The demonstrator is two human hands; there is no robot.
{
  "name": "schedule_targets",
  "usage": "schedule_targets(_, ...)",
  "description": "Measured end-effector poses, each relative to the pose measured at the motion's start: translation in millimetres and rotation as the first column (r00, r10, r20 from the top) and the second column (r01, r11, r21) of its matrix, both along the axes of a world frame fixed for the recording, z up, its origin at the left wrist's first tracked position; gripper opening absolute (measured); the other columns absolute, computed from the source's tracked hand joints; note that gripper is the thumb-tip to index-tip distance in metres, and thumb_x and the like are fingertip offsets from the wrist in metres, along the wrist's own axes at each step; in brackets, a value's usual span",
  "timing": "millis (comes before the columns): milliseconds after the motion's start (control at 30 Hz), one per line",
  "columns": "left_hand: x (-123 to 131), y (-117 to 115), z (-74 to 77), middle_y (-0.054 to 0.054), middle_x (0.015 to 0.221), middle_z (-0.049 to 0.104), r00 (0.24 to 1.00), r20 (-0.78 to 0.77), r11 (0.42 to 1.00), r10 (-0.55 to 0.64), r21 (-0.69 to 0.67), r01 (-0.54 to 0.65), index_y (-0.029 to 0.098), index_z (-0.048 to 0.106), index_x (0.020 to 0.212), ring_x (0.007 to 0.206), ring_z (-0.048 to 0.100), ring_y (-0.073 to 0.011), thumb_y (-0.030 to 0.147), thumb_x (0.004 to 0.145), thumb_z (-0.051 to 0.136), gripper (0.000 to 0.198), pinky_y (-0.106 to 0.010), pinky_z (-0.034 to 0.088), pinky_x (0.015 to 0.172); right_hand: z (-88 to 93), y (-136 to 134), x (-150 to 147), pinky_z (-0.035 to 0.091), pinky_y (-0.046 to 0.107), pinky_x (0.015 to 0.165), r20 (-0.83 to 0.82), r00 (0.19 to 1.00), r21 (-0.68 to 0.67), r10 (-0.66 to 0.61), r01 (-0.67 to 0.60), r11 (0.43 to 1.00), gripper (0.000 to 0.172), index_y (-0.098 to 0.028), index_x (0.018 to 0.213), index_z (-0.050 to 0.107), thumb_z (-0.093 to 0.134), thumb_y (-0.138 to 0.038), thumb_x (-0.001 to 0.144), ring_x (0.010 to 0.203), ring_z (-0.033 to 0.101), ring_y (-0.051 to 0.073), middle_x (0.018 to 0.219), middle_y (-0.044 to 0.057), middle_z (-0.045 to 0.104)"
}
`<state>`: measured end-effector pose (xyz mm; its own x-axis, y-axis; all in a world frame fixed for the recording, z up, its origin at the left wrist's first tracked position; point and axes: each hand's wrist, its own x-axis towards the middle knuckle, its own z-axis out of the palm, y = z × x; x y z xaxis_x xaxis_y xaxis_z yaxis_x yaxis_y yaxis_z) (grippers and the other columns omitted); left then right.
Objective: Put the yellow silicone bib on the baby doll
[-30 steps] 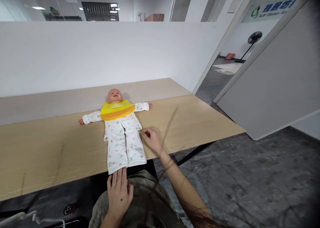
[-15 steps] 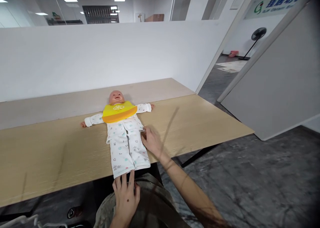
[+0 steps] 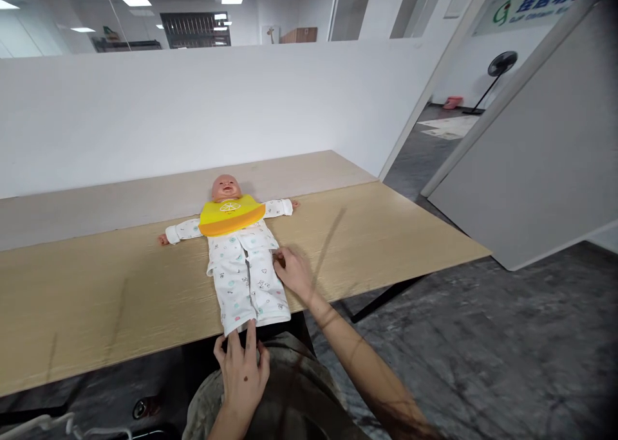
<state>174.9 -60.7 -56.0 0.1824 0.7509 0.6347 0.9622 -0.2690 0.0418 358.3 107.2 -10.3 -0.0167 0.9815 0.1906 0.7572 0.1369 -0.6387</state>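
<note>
A baby doll (image 3: 226,188) lies face up on the wooden table (image 3: 376,234), arms spread. It wears a yellow bib (image 3: 230,212) with an orange lower pocket and a white patterned top. White patterned trousers (image 3: 265,285) cover its legs and reach the table's front edge. My left hand (image 3: 243,369) is at the hem of the left trouser leg, its fingers apart and two fingertips touching the cloth. Beside the right trouser leg, my right hand (image 3: 293,271) rests with bent fingers near the top's lower edge; whether it pinches cloth is unclear.
A white partition (image 3: 207,112) stands behind the table. On the right are a grey panel (image 3: 535,137) and an opening with a standing fan (image 3: 502,64). White curved bars (image 3: 62,424) and a dark round object are at the lower left.
The left trouser hem has moved slightly up, away from me, with my left fingers at it. My right hand has hardly moved.
</note>
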Motion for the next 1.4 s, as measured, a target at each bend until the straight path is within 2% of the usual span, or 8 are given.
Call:
schedule_targets(267,0.0,1.2,1.4,-0.026,0.12,0.067,0.997,-0.076,1.0,0.012,0.028,-0.01,0.006,0.068,0.12,0.114,0.062,-0.0343,0.016,0.089,0.056,0.035,-0.06,0.035,0.107,-5.5,-2.6,2.2,0.048,0.033,0.087,-0.094,0.996,0.065,0.009,-0.003,0.998,0.021,-0.016,0.103,0.067,0.055,-0.013,0.087,0.095,0.065,0.023,0.103,0.011,0.071)
schedule_targets(467,-1.0,2.9,-4.6,-0.026,0.118,0.066,0.997,-0.072,0.999,-0.008,0.052,0.012,0.005,0.067,0.116,0.118,0.059,-0.0362,0.016,0.088,0.056,0.032,-0.062,0.036,0.108,-18.6,-11.8,7.5,0.052,0.034,0.08,-0.33,0.944,0.147,0.025,0.026,0.989,0.018,-0.018,0.097,0.066,0.055,-0.022,0.084,0.084,0.065,0.021,0.095,0.008,0.071)
schedule_targets(567,-4.4,4.0,-10.2,-0.024,0.119,0.065,0.997,-0.071,0.999,-0.024,0.042,0.027,0.008,0.067,0.119,0.118,0.058,-0.036,0.018,0.088,0.058,0.034,-0.063,0.034,0.109,-17.7,-31.4,8.0,0.054,0.032,0.074,-0.5,0.866,0.225,0.021,0.107,0.969,0.022,-0.017,0.092,0.066,0.052,-0.034,0.091,0.078,0.065,0.019,0.087,0.007,0.071)
schedule_targets(667,-6.1,3.0,-12.5,-0.022,0.12,0.066,0.999,-0.044,1.0,-0.02,0.007,0.021,0.011,0.067,0.12,0.118,0.058,-0.0345,0.018,0.088,0.057,0.034,-0.064,0.031,0.112,-13.5,-70.3,4.3,0.056,0.031,0.072,-0.498,0.866,0.375,0.039,0.175,0.91,0.021,-0.018,0.087,0.064,0.05,-0.03,0.097,0.075,0.066,0.018,0.08,0.005,0.069)
schedule_targets(800,-6.6,0.3,-13.2,-0.025,0.127,0.064,0.998,-0.038,0.999,-0.04,-0.014,0.039,0.008,0.065,0.125,0.125,0.055,-0.0375,0.016,0.088,0.056,0.038,-0.066,0.029,0.113,-14.4,-127.8,-7.6,0.06,0.032,0.074,-0.171,0.935,0.652,0.312,-0.13,0.747,0.023,-0.022,0.098,0.066,0.049,-0.009,0.09,0.082,0.071,0.018,0.088,0.005,0.073)
schedule_targets(900,-7.9,-0.3,-14.1,-0.025,0.129,0.064,0.998,-0.051,0.999,-0.045,-0.013,0.044,0.009,0.065,0.126,0.126,0.055,-0.037,0.016,0.089,0.056,0.039,-0.066,0.026,0.115,-23.8,-148.8,-16.7,0.063,0.035,0.088,0.041,0.9,0.645,0.435,-0.356,0.676,0.041,-0.02,0.122,0.065,0.048,-0.008,0.087,0.102,0.072,0.02,0.108,0.009,0.074)
schedule_targets(1233,-7.6,-1.6,-5.6,-0.02,0.123,0.069,0.998,-0.018,0.997,-0.053,-0.052,0.052,0.012,0.072,0.119,0.12,0.059,-0.0335,0.016,0.091,0.054,0.033,-0.066,0.02,0.119,-55.3,-154.2,-28.2,0.061,0.044,0.096,0.185,0.95,0.543,0.252,-0.312,0.779,0.054,-0.007,0.142,0.053,0.049,-0.014,0.088,0.123,0.06,0.031,0.136,0.022,0.058)
schedule_targets(1400,-6.4,-2.7,-5.6,-0.017,0.122,0.07,0.999,-0.02,0.996,-0.04,-0.08,0.039,0.016,0.072,0.118,0.12,0.06,-0.0315,0.013,0.091,0.053,0.033,-0.065,0.019,0.12,-55.9,-159.9,-32.6,0.058,0.051,0.099,0.191,0.971,0.411,0.142,-0.211,0.887,0.06,-0.019,0.145,0.053,0.054,-0.016,0.085,0.129,0.052,0.034,0.142,0.018,0.053)
